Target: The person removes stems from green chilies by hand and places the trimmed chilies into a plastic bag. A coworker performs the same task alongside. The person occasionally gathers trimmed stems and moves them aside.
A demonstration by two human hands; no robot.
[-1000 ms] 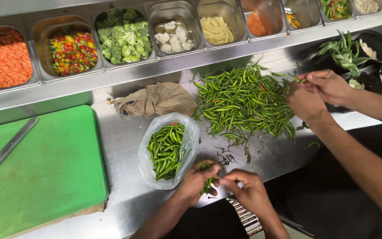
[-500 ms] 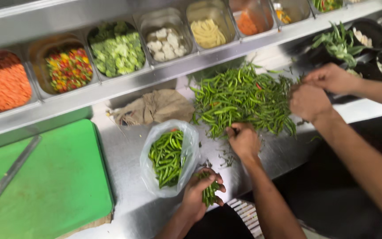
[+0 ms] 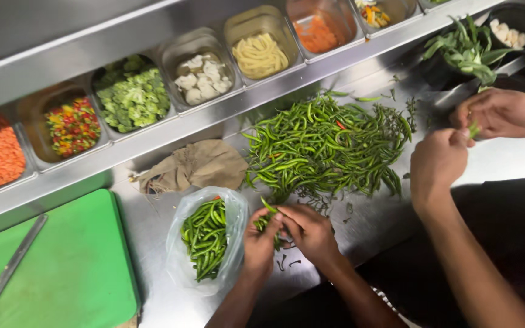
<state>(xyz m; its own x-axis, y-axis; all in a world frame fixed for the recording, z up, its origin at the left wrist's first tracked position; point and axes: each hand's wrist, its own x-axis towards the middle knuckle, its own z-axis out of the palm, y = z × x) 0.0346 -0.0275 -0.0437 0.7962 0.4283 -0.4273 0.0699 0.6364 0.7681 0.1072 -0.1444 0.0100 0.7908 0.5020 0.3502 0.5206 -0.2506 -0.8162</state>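
Bright, even overhead light is flooding the scene, and colours are showing vivid. The brushed stainless steel counter [image 3: 366, 225] is reflecting it as soft pale glare, strongest beside the flat green plastic cutting board [image 3: 62, 267]. Shadows are lying faint and short under the pile of green chillies [image 3: 323, 146]. Focus is holding sharp at centre; the picture's corners are softening and bending slightly.

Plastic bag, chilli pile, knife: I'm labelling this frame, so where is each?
plastic bag [image 3: 233, 212]: head view, its clear right wall.
chilli pile [image 3: 320, 146]: head view, middle of the heap.
knife [image 3: 13, 267]: head view, mid-blade.
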